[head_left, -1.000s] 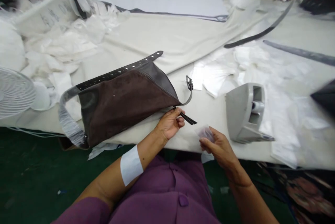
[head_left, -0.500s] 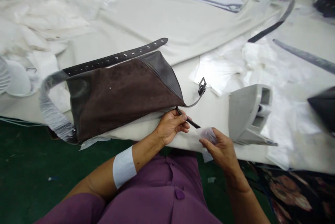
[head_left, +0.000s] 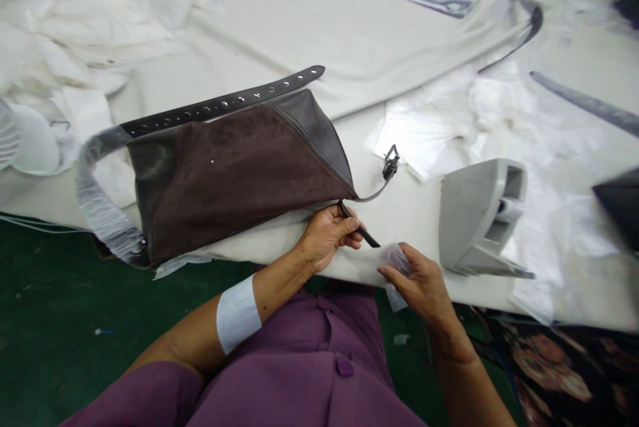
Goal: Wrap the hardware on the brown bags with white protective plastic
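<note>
The left hand (head_left: 327, 235) gripped a narrow black strap end (head_left: 360, 233) at the corner of a dark brown suede-and-leather bag (head_left: 234, 177), which lay on the cream cloth-covered tabletop (head_left: 414, 214); the right hand (head_left: 414, 277) pinched a small clear plastic scrap (head_left: 394, 259).

No text, label, number or sign can be read anywhere.

A long work table (head_left: 279, 34) is covered with cream cloth. A brown suede bag (head_left: 234, 181) is laid flat near its front edge, with a punched dark belt strap (head_left: 224, 104) stretched along its top. Crumpled white plastic film (head_left: 94, 34) is heaped at the left, loose white sheets (head_left: 424, 134) are spread to the right, and a grey plastic housing (head_left: 472, 217) is set just beside them.
</note>
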A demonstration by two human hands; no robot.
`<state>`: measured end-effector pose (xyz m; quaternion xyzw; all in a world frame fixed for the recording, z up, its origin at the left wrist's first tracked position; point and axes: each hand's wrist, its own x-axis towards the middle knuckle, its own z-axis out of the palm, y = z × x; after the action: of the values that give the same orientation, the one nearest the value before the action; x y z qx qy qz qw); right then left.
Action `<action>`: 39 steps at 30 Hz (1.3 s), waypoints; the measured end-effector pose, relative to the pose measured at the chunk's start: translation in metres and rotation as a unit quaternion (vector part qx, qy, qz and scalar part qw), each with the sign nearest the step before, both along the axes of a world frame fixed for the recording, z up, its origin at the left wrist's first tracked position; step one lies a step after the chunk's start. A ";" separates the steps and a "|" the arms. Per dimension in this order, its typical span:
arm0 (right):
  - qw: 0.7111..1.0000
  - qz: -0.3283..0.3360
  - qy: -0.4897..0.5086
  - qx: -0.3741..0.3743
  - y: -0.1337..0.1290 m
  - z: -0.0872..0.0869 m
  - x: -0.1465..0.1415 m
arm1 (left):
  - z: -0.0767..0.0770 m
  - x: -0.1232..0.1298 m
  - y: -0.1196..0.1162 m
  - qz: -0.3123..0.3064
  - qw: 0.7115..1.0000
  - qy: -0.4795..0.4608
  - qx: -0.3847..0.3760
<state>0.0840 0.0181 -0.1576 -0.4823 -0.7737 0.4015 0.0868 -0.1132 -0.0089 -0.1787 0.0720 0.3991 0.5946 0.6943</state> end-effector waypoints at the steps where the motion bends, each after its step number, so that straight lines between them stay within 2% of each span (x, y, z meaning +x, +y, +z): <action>1: 1.000 -0.001 0.002 -0.002 0.000 0.000 0.000 | 0.000 0.000 0.000 -0.001 1.000 -0.001 0.001; 6: 1.000 0.001 0.005 -0.015 -0.001 0.000 -0.004 | -0.001 0.000 0.000 -0.009 1.000 0.002 -0.004; 9: 0.999 -0.020 0.000 -0.035 -0.002 0.000 -0.008 | -0.002 0.001 0.000 -0.014 1.000 0.010 -0.006; 13: 0.991 -0.060 0.005 -0.116 -0.006 0.004 -0.019 | -0.001 0.000 -0.001 -0.025 0.999 0.045 -0.016; 17: 0.976 -0.064 0.058 -0.200 -0.009 0.008 -0.032 | 0.003 -0.002 0.000 -0.051 0.995 0.073 -0.041; 22: 0.928 -0.098 0.144 -0.330 -0.011 0.007 -0.055 | 0.006 -0.003 -0.002 -0.065 0.990 0.101 -0.077; 28: 0.854 -0.179 0.202 -0.444 -0.008 0.011 -0.084 | 0.009 -0.012 -0.026 -0.030 0.984 0.149 -0.094; 32: 0.828 -0.236 0.220 -0.458 0.001 0.011 -0.095 | 0.013 -0.016 -0.036 -0.026 0.980 0.153 -0.122; 39: 0.834 -0.292 0.231 -0.406 0.017 0.000 -0.109 | 0.016 -0.011 -0.017 0.020 0.972 0.166 -0.164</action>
<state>-0.0247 0.0349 -0.1576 -0.5711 -0.3216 0.7354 0.1722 -0.1245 -0.0263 -0.1627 0.0470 0.6019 0.5150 0.6085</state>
